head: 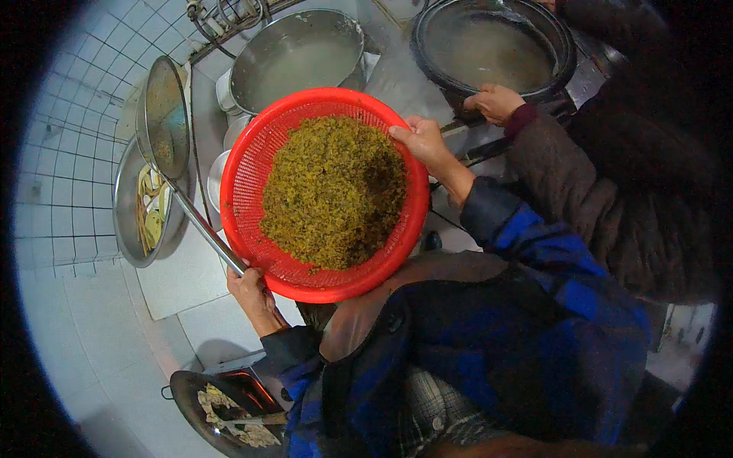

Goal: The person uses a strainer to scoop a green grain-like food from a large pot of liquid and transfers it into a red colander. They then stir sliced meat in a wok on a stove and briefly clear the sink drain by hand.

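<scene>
A red plastic colander is held up in front of my body, heaped with crumbly yellow-green food flecked with dark bits. My right hand grips its rim at the upper right. At the lower left, my left hand is closed around the metal handle of a long-handled strainer and is against the colander's rim. The strainer's round mesh head reaches out to the left, above a metal bowl. How my left fingers lie under the rim is hidden.
A metal pot of cloudy liquid stands behind the colander. Another person's hand touches a dark-rimmed pot at right. Sliced pieces lie in the metal bowl. Lower left, a wok with food and a utensil sits beside a glowing heater.
</scene>
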`<state>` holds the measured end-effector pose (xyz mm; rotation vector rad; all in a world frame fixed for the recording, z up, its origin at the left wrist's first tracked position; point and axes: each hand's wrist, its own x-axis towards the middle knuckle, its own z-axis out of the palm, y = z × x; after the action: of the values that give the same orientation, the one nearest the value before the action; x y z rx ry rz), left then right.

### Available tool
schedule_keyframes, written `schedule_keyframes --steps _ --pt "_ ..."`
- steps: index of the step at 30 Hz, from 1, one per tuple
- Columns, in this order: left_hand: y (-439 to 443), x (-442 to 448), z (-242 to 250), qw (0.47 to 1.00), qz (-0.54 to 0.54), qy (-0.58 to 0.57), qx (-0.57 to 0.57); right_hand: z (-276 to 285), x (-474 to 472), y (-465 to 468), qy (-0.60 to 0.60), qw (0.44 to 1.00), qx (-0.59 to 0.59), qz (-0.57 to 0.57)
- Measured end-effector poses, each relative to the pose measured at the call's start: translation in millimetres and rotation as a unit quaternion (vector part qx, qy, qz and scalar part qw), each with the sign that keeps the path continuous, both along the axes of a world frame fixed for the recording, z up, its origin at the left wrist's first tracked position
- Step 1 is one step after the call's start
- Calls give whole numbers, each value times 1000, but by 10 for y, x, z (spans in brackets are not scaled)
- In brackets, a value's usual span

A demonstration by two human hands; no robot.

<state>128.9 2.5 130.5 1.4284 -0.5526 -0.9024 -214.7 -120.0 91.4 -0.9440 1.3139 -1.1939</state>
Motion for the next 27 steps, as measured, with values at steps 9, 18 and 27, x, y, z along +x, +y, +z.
schedule_keyframes --steps 9,18,27 --pt "1 25 -24 1000 -13 13 -11 10 37 -21 8 1000 15 -23" --pt "10 30 26 999 -29 20 -12 61 21 -19 53 998 30 -20" --pt "-9 35 29 1000 -27 12 -6 3 31 -49 85 996 17 -26"
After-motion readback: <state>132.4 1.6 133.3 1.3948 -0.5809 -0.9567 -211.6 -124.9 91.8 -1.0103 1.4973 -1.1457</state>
